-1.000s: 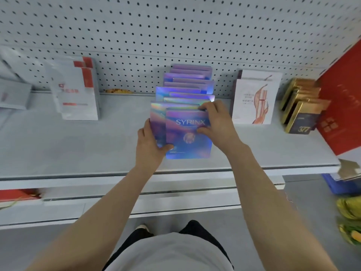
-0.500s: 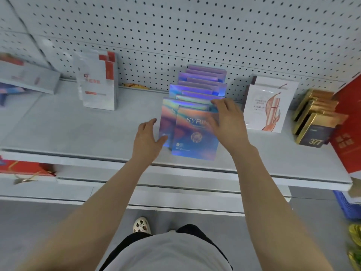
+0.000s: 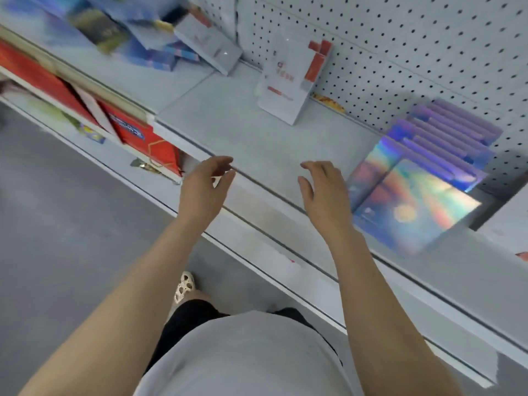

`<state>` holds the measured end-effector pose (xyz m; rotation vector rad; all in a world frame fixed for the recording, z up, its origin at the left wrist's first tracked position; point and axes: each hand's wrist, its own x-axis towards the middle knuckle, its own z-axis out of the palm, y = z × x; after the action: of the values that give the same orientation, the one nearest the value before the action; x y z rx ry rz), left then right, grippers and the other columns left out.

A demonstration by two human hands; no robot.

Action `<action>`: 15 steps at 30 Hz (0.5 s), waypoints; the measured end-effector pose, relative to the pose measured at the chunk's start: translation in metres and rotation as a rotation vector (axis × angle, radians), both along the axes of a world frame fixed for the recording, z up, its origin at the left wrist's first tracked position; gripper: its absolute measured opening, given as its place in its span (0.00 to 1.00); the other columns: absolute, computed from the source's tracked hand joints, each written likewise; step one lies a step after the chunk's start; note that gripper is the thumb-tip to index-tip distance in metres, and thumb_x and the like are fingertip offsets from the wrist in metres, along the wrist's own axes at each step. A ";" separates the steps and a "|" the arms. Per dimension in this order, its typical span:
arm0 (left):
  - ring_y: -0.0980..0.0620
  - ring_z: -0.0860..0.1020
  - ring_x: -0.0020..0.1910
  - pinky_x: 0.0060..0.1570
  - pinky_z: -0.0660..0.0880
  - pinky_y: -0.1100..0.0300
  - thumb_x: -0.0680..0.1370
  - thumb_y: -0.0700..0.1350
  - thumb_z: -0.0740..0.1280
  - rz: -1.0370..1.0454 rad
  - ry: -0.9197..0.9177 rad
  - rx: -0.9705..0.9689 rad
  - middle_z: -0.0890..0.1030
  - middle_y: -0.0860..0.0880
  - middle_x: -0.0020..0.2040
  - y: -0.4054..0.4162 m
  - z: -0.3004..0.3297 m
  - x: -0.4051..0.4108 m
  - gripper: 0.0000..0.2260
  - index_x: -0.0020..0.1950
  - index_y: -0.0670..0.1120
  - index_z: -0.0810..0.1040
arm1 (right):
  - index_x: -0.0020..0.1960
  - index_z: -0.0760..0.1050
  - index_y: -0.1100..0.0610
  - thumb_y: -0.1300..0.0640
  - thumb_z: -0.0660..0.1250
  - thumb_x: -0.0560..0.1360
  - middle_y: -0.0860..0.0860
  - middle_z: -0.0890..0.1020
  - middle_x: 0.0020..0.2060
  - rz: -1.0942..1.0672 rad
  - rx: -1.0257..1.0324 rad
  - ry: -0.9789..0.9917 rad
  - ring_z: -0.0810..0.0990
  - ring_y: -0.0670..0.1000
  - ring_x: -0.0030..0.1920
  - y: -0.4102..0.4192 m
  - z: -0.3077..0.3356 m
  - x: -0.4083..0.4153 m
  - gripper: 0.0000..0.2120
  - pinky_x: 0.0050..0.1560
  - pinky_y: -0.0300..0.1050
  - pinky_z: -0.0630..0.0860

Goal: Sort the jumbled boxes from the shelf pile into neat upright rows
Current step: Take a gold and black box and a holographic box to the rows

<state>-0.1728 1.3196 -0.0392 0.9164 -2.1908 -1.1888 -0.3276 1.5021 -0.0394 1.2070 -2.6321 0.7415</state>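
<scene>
A grey pegboard shelf (image 3: 257,138); both the left hand (image 3: 204,185) and right hand (image 3: 324,192) hover empty, fingers relaxed, at its front edge; the holographic row (image 3: 423,178) stands rightward, the jumbled pile (image 3: 148,32) far left; a hasty grab could topple it.

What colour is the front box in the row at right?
The front box is iridescent, a rainbow sheen over blue and purple, in the head view.

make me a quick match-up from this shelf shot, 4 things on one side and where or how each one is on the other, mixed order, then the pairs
Things
1. holographic boxes
2. white and red box
3. jumbled pile
4. left hand

Places or states
A. heaped at far left of the shelf
B. open, holding nothing
C. row reaching back to the pegboard, right of both hands
D. standing alone mid-shelf

Pairs: 1-C, 2-D, 3-A, 4-B
</scene>
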 end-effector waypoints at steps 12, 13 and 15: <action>0.58 0.80 0.50 0.54 0.77 0.56 0.79 0.45 0.66 0.159 -0.117 0.061 0.81 0.56 0.52 -0.210 -0.014 0.118 0.11 0.60 0.51 0.79 | 0.65 0.74 0.59 0.57 0.62 0.81 0.57 0.77 0.59 0.215 0.060 -0.129 0.75 0.59 0.55 -0.239 -0.028 0.086 0.15 0.56 0.54 0.73; 0.57 0.80 0.50 0.54 0.77 0.56 0.79 0.45 0.66 0.152 -0.125 0.060 0.81 0.56 0.53 -0.228 -0.012 0.124 0.11 0.61 0.51 0.79 | 0.66 0.74 0.59 0.56 0.62 0.81 0.57 0.77 0.59 0.219 0.056 -0.141 0.75 0.59 0.55 -0.259 -0.027 0.091 0.15 0.56 0.54 0.73; 0.56 0.79 0.51 0.54 0.76 0.57 0.79 0.45 0.66 0.143 -0.148 0.061 0.81 0.56 0.53 -0.263 -0.010 0.129 0.11 0.61 0.51 0.78 | 0.67 0.73 0.59 0.56 0.62 0.81 0.57 0.77 0.59 0.224 0.062 -0.156 0.75 0.59 0.56 -0.297 -0.026 0.097 0.16 0.56 0.55 0.73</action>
<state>-0.0442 1.0570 -0.0493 1.2008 -2.1704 -1.1579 -0.2303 1.2053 -0.0652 1.5404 -2.6892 0.8273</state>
